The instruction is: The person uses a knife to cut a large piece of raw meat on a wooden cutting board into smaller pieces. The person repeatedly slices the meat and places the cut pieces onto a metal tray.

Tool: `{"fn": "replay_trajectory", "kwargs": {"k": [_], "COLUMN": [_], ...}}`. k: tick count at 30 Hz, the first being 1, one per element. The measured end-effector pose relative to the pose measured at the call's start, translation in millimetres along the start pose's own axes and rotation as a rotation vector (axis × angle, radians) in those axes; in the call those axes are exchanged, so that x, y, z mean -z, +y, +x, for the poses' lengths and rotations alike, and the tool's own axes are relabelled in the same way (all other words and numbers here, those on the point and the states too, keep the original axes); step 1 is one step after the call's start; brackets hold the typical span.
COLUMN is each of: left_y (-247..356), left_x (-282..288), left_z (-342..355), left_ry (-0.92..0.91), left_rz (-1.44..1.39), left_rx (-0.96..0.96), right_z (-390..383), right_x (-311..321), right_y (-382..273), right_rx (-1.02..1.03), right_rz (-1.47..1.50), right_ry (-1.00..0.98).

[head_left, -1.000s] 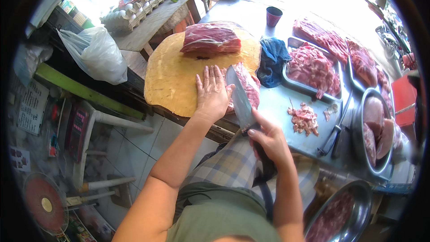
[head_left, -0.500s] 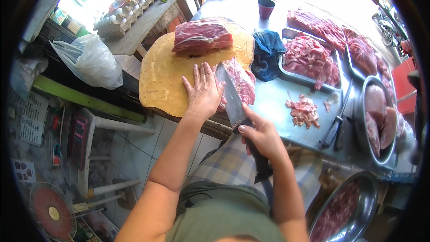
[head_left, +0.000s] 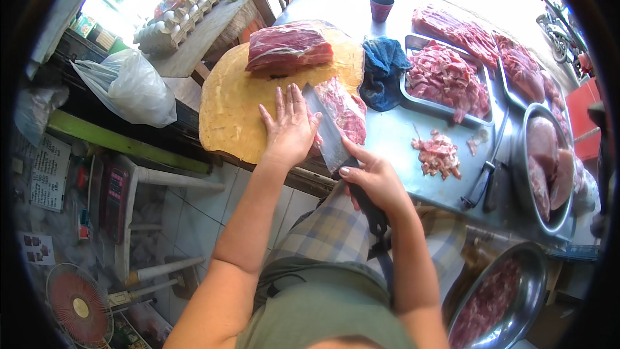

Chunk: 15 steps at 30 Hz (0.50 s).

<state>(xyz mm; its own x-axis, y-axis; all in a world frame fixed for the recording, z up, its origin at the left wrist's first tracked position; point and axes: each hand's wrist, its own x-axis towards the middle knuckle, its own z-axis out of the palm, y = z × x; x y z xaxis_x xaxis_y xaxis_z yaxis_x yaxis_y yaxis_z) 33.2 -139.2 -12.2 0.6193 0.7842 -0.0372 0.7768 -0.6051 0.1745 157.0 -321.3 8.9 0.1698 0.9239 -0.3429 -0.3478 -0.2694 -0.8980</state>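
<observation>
My right hand [head_left: 378,181] is closed round the dark handle of a broad-bladed knife [head_left: 330,139]. The blade slants up and left, lying along the left side of a pale-pink, marbled meat piece [head_left: 345,113] at the right edge of the round wooden chopping board [head_left: 229,119]. My left hand [head_left: 289,132] lies flat with its fingers spread, beside the blade; its thumb reaches the blade's edge. Whatever is under that palm is hidden. A large dark-red meat block [head_left: 289,47] rests farther back on the board.
Right of the board are a blue cloth [head_left: 382,71], a metal tray [head_left: 445,116] of sliced meat, trimmings [head_left: 438,155], a sharpening steel [head_left: 481,184] and a bowl [head_left: 533,210] of meat. A purple cup [head_left: 381,8] stands behind. Lower right sits a basin [head_left: 533,284]; egg trays [head_left: 165,39] stand far left.
My hands, the knife and the meat keep nearly the same places. The blade has shifted very slightly to the left and away from me, while the whole view has moved a little.
</observation>
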Motion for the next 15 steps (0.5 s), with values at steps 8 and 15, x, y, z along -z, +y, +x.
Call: {"fn": "replay_trajectory", "kwargs": {"k": [8, 15], "left_y": [-0.2, -4.3], "left_x": [9.5, 9.0], "left_z": [1.5, 1.3], "left_ry": [-0.053, -0.053], "left_rz": [0.010, 0.060], "left_rx": [0.007, 0.005], "right_z": [6.8, -28.3], "right_x": [-5.8, -12.2], "right_y": [-3.0, -6.1], "right_rx": [0.001, -0.057], "right_rz": [-0.039, -0.056], "right_ry": [-0.001, -0.014]}}
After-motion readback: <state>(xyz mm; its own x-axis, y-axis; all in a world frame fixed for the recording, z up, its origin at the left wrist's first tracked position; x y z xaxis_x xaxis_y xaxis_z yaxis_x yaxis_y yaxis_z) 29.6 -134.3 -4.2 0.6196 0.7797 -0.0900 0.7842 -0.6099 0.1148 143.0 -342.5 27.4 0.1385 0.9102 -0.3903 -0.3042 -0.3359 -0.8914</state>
